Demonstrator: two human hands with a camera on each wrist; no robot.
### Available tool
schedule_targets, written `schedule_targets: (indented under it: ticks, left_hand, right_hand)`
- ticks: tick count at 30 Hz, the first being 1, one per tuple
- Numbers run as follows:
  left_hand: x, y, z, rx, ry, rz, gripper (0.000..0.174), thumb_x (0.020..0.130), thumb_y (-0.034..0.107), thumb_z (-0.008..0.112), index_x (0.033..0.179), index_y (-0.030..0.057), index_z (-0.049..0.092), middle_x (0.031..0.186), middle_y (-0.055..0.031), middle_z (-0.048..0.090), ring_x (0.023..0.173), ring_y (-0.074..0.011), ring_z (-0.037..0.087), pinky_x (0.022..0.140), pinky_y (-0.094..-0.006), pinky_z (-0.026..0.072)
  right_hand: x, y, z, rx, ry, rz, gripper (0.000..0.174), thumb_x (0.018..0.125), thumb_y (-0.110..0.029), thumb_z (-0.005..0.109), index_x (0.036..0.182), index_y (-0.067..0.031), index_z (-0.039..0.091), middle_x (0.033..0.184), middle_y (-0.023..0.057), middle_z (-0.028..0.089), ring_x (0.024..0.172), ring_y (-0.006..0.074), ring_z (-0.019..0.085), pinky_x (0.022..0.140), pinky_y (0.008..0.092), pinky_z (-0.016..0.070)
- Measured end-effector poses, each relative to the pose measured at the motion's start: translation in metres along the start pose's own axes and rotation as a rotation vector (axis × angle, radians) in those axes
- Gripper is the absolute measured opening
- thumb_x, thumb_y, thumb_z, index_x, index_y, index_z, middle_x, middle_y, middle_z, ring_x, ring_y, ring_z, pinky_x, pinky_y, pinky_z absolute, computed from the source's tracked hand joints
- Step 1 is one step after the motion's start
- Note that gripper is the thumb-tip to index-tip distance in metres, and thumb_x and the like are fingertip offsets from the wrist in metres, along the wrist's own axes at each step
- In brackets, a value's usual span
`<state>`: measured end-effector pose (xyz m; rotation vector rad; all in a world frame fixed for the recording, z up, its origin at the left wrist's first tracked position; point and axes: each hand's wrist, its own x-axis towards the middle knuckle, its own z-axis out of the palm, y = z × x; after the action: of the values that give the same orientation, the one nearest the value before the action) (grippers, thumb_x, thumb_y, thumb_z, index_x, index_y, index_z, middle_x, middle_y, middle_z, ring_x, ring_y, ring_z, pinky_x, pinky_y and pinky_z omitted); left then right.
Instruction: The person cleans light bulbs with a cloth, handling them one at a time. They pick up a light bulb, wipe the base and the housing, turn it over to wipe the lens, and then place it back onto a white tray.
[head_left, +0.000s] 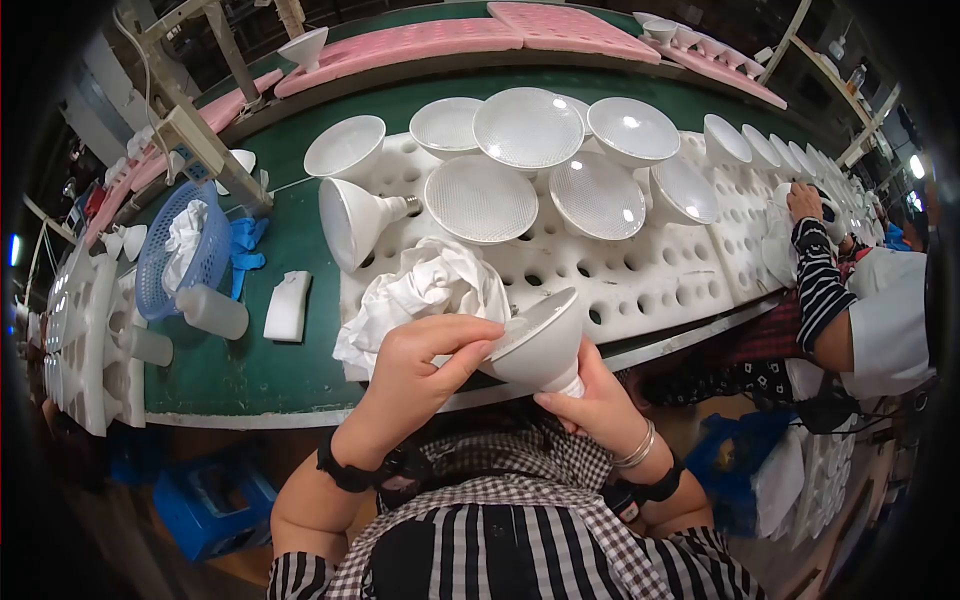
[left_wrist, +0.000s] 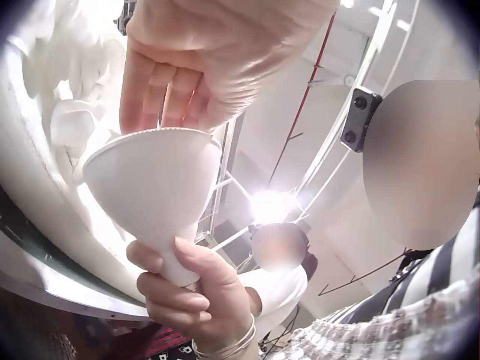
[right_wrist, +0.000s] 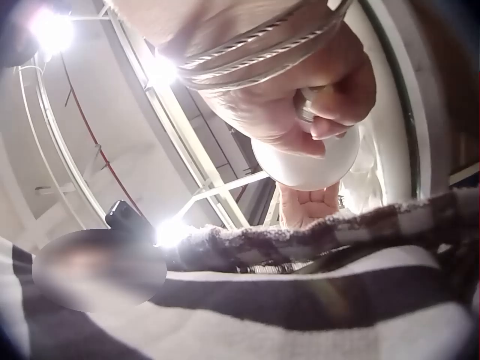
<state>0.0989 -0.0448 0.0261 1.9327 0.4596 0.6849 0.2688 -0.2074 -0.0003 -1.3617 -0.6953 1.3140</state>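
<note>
A white cone-shaped reflector lamp is tilted in front of the person, its broad face turned up and to the left. The right hand grips it round the narrow neck, and the curled fingers show in the left wrist view. At the wide rim is the left hand, its fingertips on the face side. In the left wrist view those fingers reach down behind the rim, fairly straight, with their tips hidden by the lamp. A crumpled white cloth lies just beyond the left hand.
Several similar lamps stand face up in a white perforated foam tray, and one lamp lies sideways. To the left are a blue basket, a white bottle and a white block. Another person works at the right.
</note>
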Motion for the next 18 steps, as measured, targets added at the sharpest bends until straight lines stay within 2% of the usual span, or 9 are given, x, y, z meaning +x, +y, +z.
schedule_targets:
  ticks: [3,6,8,9,11,12,14,18]
  left_hand:
    - [-0.003,0.005,-0.005,-0.003,0.009,-0.012,0.016,0.087,0.003,0.066,0.101,-0.0011,0.074,0.097,-0.0118,0.074,0.087,-0.0184,0.068,0.076,-0.0284,0.0525]
    - [-0.003,0.007,-0.01,-0.004,-0.033,-0.048,0.018,0.088,0.005,0.067,0.104,-0.0003,0.073,0.1,-0.0132,0.073,0.085,-0.0195,0.069,0.074,-0.0291,0.0561]
    - [-0.003,0.008,-0.011,0.008,-0.06,-0.044,0.019,0.088,0.006,0.067,0.105,-0.0004,0.073,0.102,-0.0131,0.072,0.086,-0.0185,0.07,0.073,-0.028,0.0572]
    - [-0.003,0.009,-0.011,0.01,-0.06,-0.042,0.019,0.088,0.006,0.067,0.105,-0.0004,0.073,0.102,-0.0131,0.072,0.086,-0.0185,0.07,0.073,-0.028,0.0572]
    - [-0.002,0.015,-0.012,-0.041,-0.074,-0.172,0.021,0.084,0.0,0.067,0.104,0.0006,0.074,0.099,-0.0102,0.073,0.086,-0.0148,0.068,0.072,-0.0255,0.0546]
    - [-0.001,0.019,-0.013,-0.042,-0.077,-0.173,0.021,0.084,0.0,0.067,0.104,0.0006,0.074,0.099,-0.0102,0.073,0.086,-0.0148,0.068,0.072,-0.0255,0.0546]
    - [0.003,0.024,-0.016,-0.033,-0.157,-0.279,0.027,0.083,-0.001,0.066,0.11,0.0014,0.072,0.103,-0.0096,0.072,0.09,-0.0138,0.068,0.071,-0.0232,0.055]
    - [0.006,0.016,-0.015,-0.047,-0.206,-0.25,0.034,0.081,0.0,0.063,0.115,0.0013,0.07,0.106,-0.01,0.072,0.097,-0.0143,0.069,0.07,-0.0223,0.0542]
  right_hand:
    - [0.001,-0.002,0.002,-0.031,-0.032,0.025,0.092,0.084,-0.007,0.067,0.155,-0.0037,0.008,0.109,0.0098,0.057,0.059,0.0049,0.051,0.046,0.0199,0.0434]
    - [0.004,-0.002,0.003,-0.03,-0.039,0.046,0.094,0.084,-0.006,0.067,0.156,-0.0036,0.006,0.11,0.0097,0.057,0.06,0.0038,0.05,0.047,0.0188,0.0427]
    - [0.005,-0.002,0.001,-0.114,-0.032,0.059,0.094,0.084,-0.008,0.067,0.156,-0.003,0.008,0.118,0.0116,0.057,0.066,0.0104,0.058,0.054,0.0253,0.0498]
    - [0.009,0.01,-0.003,-0.114,-0.032,0.057,0.094,0.084,-0.008,0.067,0.156,-0.003,0.008,0.118,0.0116,0.057,0.066,0.0104,0.058,0.054,0.0253,0.0498]
    - [0.022,0.037,-0.01,-0.487,0.038,-0.485,0.095,0.082,-0.011,0.069,0.155,-0.0019,0.009,0.12,0.0185,0.061,0.078,0.0263,0.068,0.068,0.0365,0.0548]
    - [0.018,0.036,-0.011,-0.487,0.041,-0.483,0.095,0.082,-0.011,0.069,0.155,-0.0019,0.009,0.12,0.0185,0.061,0.078,0.0263,0.068,0.068,0.0365,0.0548]
    - [0.005,0.01,-0.001,-0.697,0.145,-0.382,0.095,0.081,-0.012,0.069,0.155,-0.0009,0.01,0.118,0.0269,0.062,0.094,0.041,0.068,0.081,0.0446,0.0531]
    - [0.0,-0.009,0.006,-0.86,0.192,-0.285,0.096,0.08,-0.01,0.069,0.155,-0.0017,0.01,0.108,0.0299,0.063,0.093,0.0444,0.065,0.078,0.0464,0.0527]
